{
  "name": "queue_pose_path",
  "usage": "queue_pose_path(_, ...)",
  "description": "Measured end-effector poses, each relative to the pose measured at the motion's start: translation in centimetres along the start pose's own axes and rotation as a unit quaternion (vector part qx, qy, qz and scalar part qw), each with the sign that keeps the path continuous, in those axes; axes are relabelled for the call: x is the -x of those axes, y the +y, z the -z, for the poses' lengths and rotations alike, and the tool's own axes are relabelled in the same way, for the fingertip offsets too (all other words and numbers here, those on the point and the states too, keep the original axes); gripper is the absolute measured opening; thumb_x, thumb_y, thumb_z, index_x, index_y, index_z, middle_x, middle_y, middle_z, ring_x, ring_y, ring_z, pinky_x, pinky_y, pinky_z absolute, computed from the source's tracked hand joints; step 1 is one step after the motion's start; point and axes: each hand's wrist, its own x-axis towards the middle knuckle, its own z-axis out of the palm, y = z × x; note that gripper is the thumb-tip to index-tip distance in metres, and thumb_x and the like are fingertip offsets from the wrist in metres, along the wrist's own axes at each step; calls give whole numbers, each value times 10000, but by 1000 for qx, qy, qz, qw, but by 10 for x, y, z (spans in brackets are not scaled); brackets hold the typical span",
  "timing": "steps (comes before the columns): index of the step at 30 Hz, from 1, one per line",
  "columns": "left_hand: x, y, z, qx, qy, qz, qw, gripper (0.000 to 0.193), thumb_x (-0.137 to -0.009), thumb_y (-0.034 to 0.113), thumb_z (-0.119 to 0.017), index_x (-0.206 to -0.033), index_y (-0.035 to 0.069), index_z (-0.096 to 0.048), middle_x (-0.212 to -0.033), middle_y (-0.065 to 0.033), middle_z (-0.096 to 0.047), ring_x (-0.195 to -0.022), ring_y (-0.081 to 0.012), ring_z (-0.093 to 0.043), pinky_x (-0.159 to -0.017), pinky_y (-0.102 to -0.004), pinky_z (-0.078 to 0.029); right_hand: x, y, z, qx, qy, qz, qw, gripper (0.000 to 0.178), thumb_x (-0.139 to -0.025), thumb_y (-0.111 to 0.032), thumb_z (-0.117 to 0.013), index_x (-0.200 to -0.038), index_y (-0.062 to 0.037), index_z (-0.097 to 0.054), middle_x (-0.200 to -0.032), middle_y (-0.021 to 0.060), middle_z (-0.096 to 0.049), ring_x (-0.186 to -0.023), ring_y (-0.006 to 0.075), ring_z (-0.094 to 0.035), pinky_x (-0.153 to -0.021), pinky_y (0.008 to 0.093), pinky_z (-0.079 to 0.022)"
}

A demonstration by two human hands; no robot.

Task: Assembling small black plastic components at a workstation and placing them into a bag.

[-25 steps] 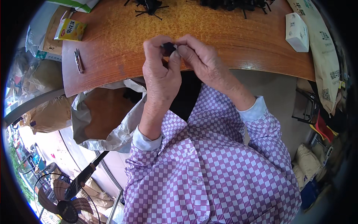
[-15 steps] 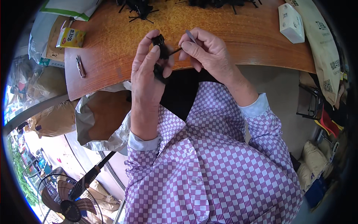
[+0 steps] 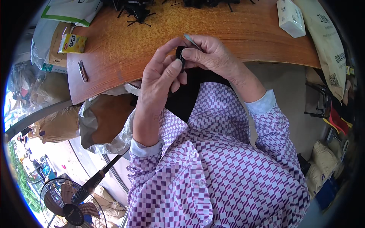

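Note:
My left hand point(image 3: 157, 78) is closed round a small black piece point(image 3: 180, 52), thumb against its side and fingers behind. My right hand point(image 3: 211, 53) has come right up to it, and its thumb presses at the piece's upper right. A thin, flat grey-green tool point(image 3: 189, 38) sticks up from between my right thumb and fingers; the rest of it is hidden in the grip. Both hands are above the near edge of the brown wooden table point(image 3: 114, 49). Fingers cover much of the black piece, so I cannot tell its exact kind.
Several black pieces with thin strands point(image 3: 138, 13) lie at the table's far edge. A yellow box point(image 3: 73, 43) and small snips point(image 3: 83, 71) are at left, a white tissue pack point(image 3: 291, 18) at right. A fan point(image 3: 73, 214) stands at lower left, near an open sack point(image 3: 89, 125).
My left hand has moved right and my right hand has closed in on the black piece, so the hands now meet. More of the piece is covered by fingers than before.

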Motion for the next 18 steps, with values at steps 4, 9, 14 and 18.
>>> queue_pose_path(4,0,-9,2,-144,31,-74,986,379,-910,22,-542,-1285,19,-490,-943,-60,-622,-736,-84,-582,-618,-183,-460,-4,5,-10,145,60,69,985,276,-937,-224,-562,-1087,7,-583,-764,30,-613,-711,69,-596,-577,191,-486)
queue_pose_path(9,5,-12,7,-291,130,-112,941,359,-896,-23,-542,-1252,21,-525,-1037,-57,-628,-898,-117,-599,-793,-238,-486,-4,9,-32,128,126,75,981,344,-969,-295,-501,-1102,16,-563,-705,10,-560,-621,54,-522,-512,203,-420)
queue_pose_path(14,7,-12,17,-263,169,-121,942,364,-901,-28,-532,-1259,30,-528,-979,-48,-630,-894,-88,-573,-788,-225,-467,-5,2,-51,30,88,-32,995,370,-994,-301,-433,-1188,7,-504,-656,-22,-465,-544,39,-445,-451,195,-345)
queue_pose_path(18,7,-14,24,-250,172,-128,944,365,-903,-28,-527,-1263,30,-526,-959,-42,-627,-872,-86,-571,-776,-220,-465,-15,7,-59,36,86,-34,995,354,-997,-276,-430,-1202,7,-485,-664,-21,-472,-537,41,-451,-446,191,-342)
